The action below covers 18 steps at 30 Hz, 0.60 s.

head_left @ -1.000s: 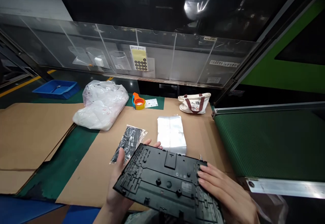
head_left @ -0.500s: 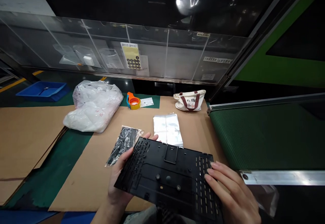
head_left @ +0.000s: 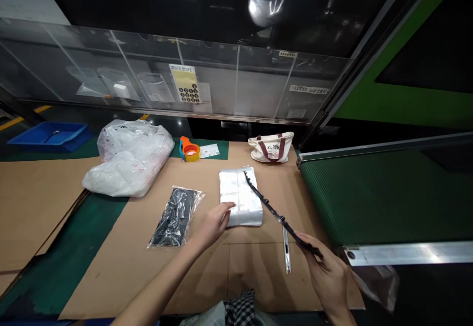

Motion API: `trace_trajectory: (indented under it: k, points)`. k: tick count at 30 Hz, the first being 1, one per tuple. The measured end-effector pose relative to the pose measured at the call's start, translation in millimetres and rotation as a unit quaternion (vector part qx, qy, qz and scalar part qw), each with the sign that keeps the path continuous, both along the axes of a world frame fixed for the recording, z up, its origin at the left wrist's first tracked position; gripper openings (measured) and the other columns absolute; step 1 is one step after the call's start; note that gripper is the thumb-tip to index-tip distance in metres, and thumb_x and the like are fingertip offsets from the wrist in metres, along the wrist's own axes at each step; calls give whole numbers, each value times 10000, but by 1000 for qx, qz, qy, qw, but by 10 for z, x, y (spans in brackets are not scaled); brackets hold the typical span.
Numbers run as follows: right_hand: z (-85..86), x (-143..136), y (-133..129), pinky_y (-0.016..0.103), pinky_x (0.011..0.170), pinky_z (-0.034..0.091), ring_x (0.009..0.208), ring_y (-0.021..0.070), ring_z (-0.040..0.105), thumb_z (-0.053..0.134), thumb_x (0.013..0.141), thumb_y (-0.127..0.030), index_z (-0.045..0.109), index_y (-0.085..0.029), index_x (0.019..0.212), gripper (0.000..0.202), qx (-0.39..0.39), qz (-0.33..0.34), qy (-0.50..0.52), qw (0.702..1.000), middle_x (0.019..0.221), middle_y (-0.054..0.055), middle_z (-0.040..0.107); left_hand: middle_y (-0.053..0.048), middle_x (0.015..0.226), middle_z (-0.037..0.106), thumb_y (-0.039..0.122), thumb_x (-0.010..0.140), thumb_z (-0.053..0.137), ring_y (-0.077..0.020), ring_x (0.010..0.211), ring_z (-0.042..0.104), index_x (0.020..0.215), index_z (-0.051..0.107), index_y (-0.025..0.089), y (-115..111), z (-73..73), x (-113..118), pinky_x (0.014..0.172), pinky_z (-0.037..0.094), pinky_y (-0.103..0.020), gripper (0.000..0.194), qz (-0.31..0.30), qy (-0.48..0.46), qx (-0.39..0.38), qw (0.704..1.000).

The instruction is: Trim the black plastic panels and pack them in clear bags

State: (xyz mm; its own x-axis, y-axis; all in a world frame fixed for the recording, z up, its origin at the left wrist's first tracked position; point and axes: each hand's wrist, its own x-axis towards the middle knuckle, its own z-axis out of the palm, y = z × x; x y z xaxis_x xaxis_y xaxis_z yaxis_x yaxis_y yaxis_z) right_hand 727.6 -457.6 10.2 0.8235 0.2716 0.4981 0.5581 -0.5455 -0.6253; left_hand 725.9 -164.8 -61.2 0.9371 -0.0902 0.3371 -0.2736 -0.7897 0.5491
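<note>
My right hand (head_left: pixel 328 271) grips a thin black panel (head_left: pixel 271 211) by its near end. The panel is turned edge-on and slants up and left, its far end over a stack of clear plastic bags (head_left: pixel 242 193). At the stack's left side is my left hand (head_left: pixel 214 225), fingertips on the bags and thumb apart from the forefinger. To its left lies a black part sealed in a clear bag (head_left: pixel 175 217). A slim silvery strip (head_left: pixel 287 251) shows just under the panel; I cannot make out what it is.
Cardboard (head_left: pixel 118 271) covers the table. Along the back are a stuffed white plastic bag (head_left: pixel 129 158), a tape dispenser (head_left: pixel 189 150), a paper label (head_left: pixel 209 151) and a cloth bag (head_left: pixel 272 147). A blue tray (head_left: pixel 51 138) stands left, a green conveyor belt (head_left: pixel 388 193) right.
My left hand has let go of the black panel and moved to the bag stack. The panel, lying face-up between both hands before, is now tipped edge-on in my right hand alone.
</note>
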Motion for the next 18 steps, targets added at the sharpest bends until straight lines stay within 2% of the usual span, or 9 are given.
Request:
trace_trajectory:
  k: [1, 2, 4, 7, 11, 13, 16, 18]
  points:
    - [-72, -3, -18, 197, 759, 503, 842, 147, 639, 540, 808, -181, 618, -201, 952, 166, 13, -35, 41, 998, 916, 19, 684, -129, 1188, 549, 128, 861, 317, -210, 1103, 504, 1154, 499, 127, 15, -108, 45, 914, 430, -363, 345, -44, -20, 103, 994]
    - [-134, -10, -33, 188, 692, 509, 786, 154, 648, 560, 799, -250, 630, -198, 911, 142, 20, -66, 84, 994, 861, 17, 693, -135, 1236, 509, 91, 844, 325, -218, 1159, 453, 1174, 482, 122, 24, -203, 82, 957, 392, -386, 366, -83, -34, 170, 981]
    - [-228, -34, -57, 200, 590, 502, 724, 181, 651, 580, 767, -378, 645, -189, 856, 219, 22, -114, 173, 978, 786, 21, 700, -153, 1268, 473, 58, 818, 359, -244, 1213, 386, 1189, 464, 95, 16, -355, 136, 1016, 318, -436, 387, -127, -43, 220, 966]
    - [-321, -73, -82, 240, 575, 481, 768, 232, 639, 584, 703, -518, 655, -171, 835, 378, 20, -160, 274, 948, 776, 43, 700, -163, 1144, 550, 68, 824, 374, -252, 1144, 446, 1148, 483, 54, -25, -497, 192, 1048, 253, -465, 343, -163, -52, 295, 940]
    - [-434, -106, -115, 275, 679, 466, 905, 268, 600, 575, 667, -576, 640, -146, 878, 483, 53, -171, 339, 924, 893, 81, 689, -116, 867, 615, 47, 822, 361, -229, 926, 540, 940, 583, 72, -23, -554, 292, 1054, 219, -473, 253, -189, -52, 356, 914]
    - [-495, -121, -126, 282, 723, 457, 940, 269, 587, 578, 667, -571, 628, -137, 918, 504, 68, -164, 357, 917, 936, 90, 680, -111, 875, 607, 59, 819, 383, -223, 924, 529, 874, 596, 99, 3, -543, 343, 1036, 244, -457, 224, -208, -50, 367, 905]
    - [-592, -159, -115, 289, 772, 447, 967, 270, 577, 582, 669, -558, 617, -128, 949, 514, 86, -147, 369, 914, 973, 101, 671, -119, 1002, 583, 100, 821, 420, -218, 1008, 491, 887, 589, 120, 22, -516, 379, 987, 295, -406, 182, -242, -43, 363, 899]
    - [-667, -201, -87, 296, 787, 447, 951, 271, 586, 581, 667, -557, 620, -126, 934, 508, 91, -131, 378, 912, 962, 106, 675, -107, 941, 597, 106, 832, 405, -206, 935, 518, 882, 580, 131, 11, -506, 374, 906, 350, -380, 184, -251, -23, 354, 901]
